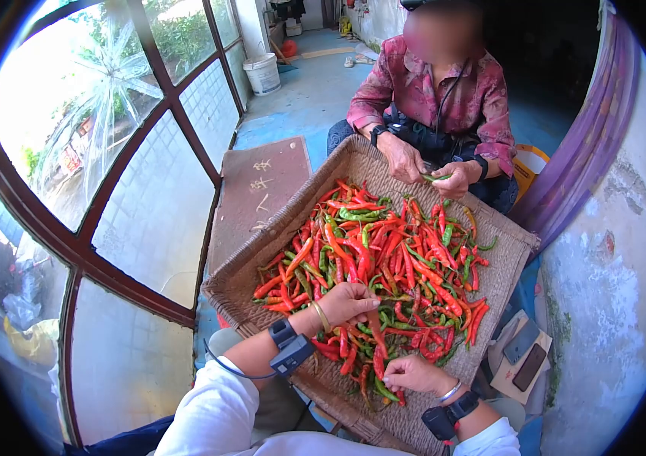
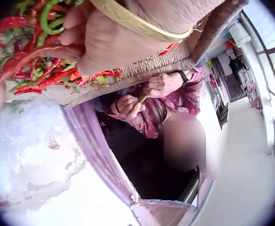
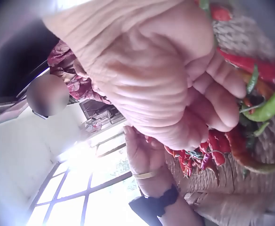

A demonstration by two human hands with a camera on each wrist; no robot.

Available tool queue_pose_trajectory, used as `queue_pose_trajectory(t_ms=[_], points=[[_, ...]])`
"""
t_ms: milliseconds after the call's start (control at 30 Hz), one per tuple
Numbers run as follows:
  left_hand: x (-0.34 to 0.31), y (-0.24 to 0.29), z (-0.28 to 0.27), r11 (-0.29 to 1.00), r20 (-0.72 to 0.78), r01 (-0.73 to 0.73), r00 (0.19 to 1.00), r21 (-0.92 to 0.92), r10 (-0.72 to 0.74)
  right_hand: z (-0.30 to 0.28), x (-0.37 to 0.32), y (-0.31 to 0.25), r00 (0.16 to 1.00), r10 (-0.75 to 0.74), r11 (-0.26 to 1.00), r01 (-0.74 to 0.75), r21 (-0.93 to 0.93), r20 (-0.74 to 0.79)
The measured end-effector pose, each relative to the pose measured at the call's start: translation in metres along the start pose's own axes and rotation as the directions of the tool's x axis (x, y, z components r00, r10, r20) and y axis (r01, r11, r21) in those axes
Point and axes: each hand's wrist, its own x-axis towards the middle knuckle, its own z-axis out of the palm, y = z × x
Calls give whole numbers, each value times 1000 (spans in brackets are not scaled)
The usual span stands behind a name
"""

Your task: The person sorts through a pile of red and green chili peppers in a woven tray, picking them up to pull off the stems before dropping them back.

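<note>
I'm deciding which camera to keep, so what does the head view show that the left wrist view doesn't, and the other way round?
Only the head view shows two phones beside the basket, the brown board with writing, and the silver bangle.

Only the left wrist view shows the gathered knot in the purple curtain.

Both show the left hand pinching a long red pepper, the right hand at its tip, the woven basket of peppers, and the person opposite.
</note>
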Motion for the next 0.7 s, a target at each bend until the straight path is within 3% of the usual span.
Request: queue_pose_trajectory(t_ms=[67,167,233,267,300,333,367,433,467,500,533,567,633,667,700], points=[[2,3,-5,995,64,53,996,79,-58,3,-1,1,1000,-15,993,18,-119,22],[13,18,-1,993,93,122,988,2,-122,4,3,-2,999,45,999,-45,1,-29],[35,32,7,998,21,-57,998,16,56,3,5,-2,996,26,998,-31,-55,-89],[45,40,17,998,16,-56,998,13,56,4,4,-2,996,28,998,-33,-58,-84],[55,53,27,946,-64,-126,992,-299,111,4,4,-4,996,21,999,-23,-24,-86],[61,62,33,796,-152,-204,978,-571,141,2,4,-5,996,10,1000,-10,10,-91],[64,63,32,798,-148,-207,978,-566,149,1,2,-6,995,3,1000,-2,7,-98],[69,60,23,938,-30,-63,998,-340,56,-2,0,-5,992,7,1000,-7,3,-125],[63,56,21,989,-80,-42,996,-140,31,-3,-2,-7,991,-3,1000,4,5,-132],[57,45,15,991,-73,-41,997,-128,31,-4,-5,-10,989,-8,1000,9,11,-146],[52,32,4,958,-102,-138,980,252,169,-4,-6,-11,987,-10,1000,14,21,-161],[46,20,-7,778,-74,-204,949,594,306,-3,-6,-11,986,-16,999,21,32,-167],[20,23,-15,707,-194,-76,936,703,293,-3,-5,-12,986,-59,998,60,1,-157],[11,18,-24,703,-191,-79,936,707,297,-3,-5,-12,985,-65,998,66,1,-160],[5,9,-35,526,-202,-65,877,848,435,-2,-4,-12,986,-36,999,37,5,-161]])
